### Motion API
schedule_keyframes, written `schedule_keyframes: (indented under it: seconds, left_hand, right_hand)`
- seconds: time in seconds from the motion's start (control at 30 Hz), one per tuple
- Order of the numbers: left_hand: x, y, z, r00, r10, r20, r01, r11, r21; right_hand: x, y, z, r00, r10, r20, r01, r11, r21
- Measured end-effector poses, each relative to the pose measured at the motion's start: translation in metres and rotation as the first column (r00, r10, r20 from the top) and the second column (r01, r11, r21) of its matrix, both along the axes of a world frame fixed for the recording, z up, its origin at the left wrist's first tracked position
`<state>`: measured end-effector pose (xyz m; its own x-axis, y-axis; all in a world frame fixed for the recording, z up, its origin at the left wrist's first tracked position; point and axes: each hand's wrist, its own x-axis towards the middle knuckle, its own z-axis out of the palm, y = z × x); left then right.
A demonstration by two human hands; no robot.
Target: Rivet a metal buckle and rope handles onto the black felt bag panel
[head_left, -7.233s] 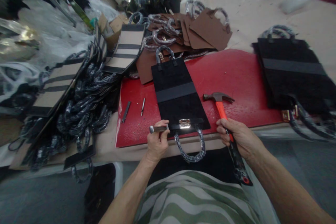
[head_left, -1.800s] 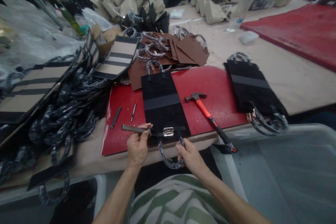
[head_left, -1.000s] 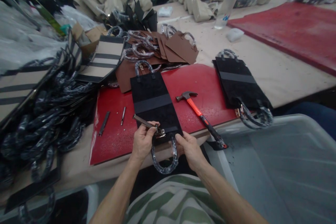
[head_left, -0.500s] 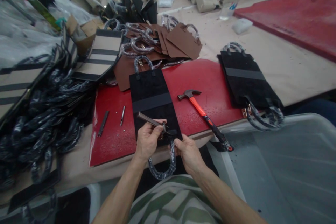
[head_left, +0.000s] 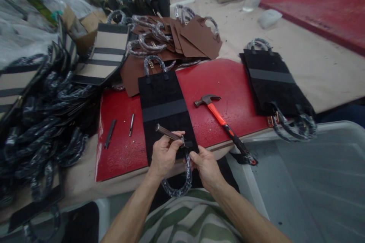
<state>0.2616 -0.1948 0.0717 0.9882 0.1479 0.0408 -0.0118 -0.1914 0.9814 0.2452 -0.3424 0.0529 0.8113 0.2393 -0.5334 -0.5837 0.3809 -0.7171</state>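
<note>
A flat black bag piece (head_left: 164, 108) with a grey band lies on the red mat (head_left: 228, 83). Its wrapped handle (head_left: 179, 186) hangs over the table's near edge. My left hand (head_left: 163, 154) grips a metal punch (head_left: 168, 133) and touches the bag's near edge. My right hand (head_left: 205, 165) pinches that same edge beside the handle. The clasp is hidden behind my fingers. An orange-handled hammer (head_left: 225, 125) lies free on the mat to the right.
Two small metal tools (head_left: 110, 133) (head_left: 131, 119) lie on the mat's left. Brown bag pieces (head_left: 176, 41) are piled behind, striped beige ones (head_left: 105, 57) and wrapped handles (head_left: 51, 121) to the left, a black stack (head_left: 273, 83) to the right. A grey bin (head_left: 308, 182) stands at lower right.
My right hand let go of the hammer, now lying on the mat, and moved to the bag's near edge. My left hand tilted the punch up over the clasp, which is now covered.
</note>
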Motion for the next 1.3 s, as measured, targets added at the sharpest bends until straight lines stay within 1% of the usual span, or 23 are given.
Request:
schedule_keyframes:
  seconds: [0.2,0.4,0.57,0.67,0.8,0.97,1.03,1.07,1.13,1.17,1.2,1.23,1.27,1.3]
  left_hand:
    - [0.001,-0.003,0.002,1.0,0.004,-0.001,-0.004,0.998,0.07]
    - [0.001,-0.005,-0.002,0.999,-0.014,0.031,0.01,0.994,0.11]
    - [0.0,-0.008,-0.007,0.996,-0.027,0.087,0.012,0.986,0.163]
    - [-0.002,-0.01,-0.01,0.99,-0.037,0.14,0.006,0.977,0.213]
    - [-0.005,-0.013,-0.014,0.983,-0.041,0.18,-0.014,0.956,0.294]
    - [-0.007,-0.016,-0.018,0.958,-0.081,0.276,-0.035,0.919,0.392]
    - [-0.008,-0.017,-0.019,0.95,-0.094,0.297,-0.039,0.91,0.414]
    - [-0.008,-0.017,-0.019,0.948,-0.099,0.302,-0.039,0.906,0.421]
    - [-0.008,-0.017,-0.019,0.947,-0.105,0.303,-0.039,0.901,0.433]
    - [-0.008,-0.017,-0.02,0.947,-0.11,0.302,-0.036,0.898,0.439]
    - [-0.008,-0.016,-0.02,0.946,-0.116,0.304,-0.033,0.895,0.446]
    - [-0.008,-0.016,-0.02,0.944,-0.124,0.307,-0.03,0.892,0.451]
    - [-0.007,-0.015,-0.02,0.941,-0.132,0.312,-0.026,0.89,0.456]
    - [-0.007,-0.015,-0.02,0.938,-0.141,0.318,-0.023,0.887,0.461]
  right_hand:
    - [0.0,0.0,-0.001,1.0,0.004,0.026,-0.003,0.999,-0.033]
    - [0.003,0.0,0.004,1.0,0.007,0.014,-0.006,0.995,-0.103]
    - [0.001,-0.006,0.006,0.996,0.073,-0.054,-0.082,0.977,-0.198]
    - [-0.005,-0.012,0.006,0.992,0.096,-0.077,-0.111,0.972,-0.209]
    - [-0.013,-0.016,0.001,0.994,0.101,-0.029,-0.105,0.976,-0.191]
    - [-0.017,-0.016,-0.007,0.995,0.103,0.008,-0.1,0.976,-0.193]
    - [-0.018,-0.017,-0.007,0.991,0.128,0.038,-0.118,0.972,-0.204]
    - [-0.018,-0.019,-0.006,0.985,0.161,0.059,-0.144,0.964,-0.224]
    - [-0.017,-0.026,-0.001,0.959,0.258,0.117,-0.21,0.924,-0.319]
    - [-0.016,-0.032,0.002,0.938,0.309,0.155,-0.226,0.888,-0.401]
    - [-0.015,-0.038,0.006,0.913,0.354,0.201,-0.213,0.838,-0.502]
    - [-0.012,-0.046,0.011,0.887,0.385,0.256,-0.163,0.778,-0.607]
    - [-0.008,-0.055,0.015,0.859,0.399,0.321,-0.071,0.713,-0.698]
    - [-0.002,-0.065,0.02,0.824,0.402,0.399,0.054,0.645,-0.762]
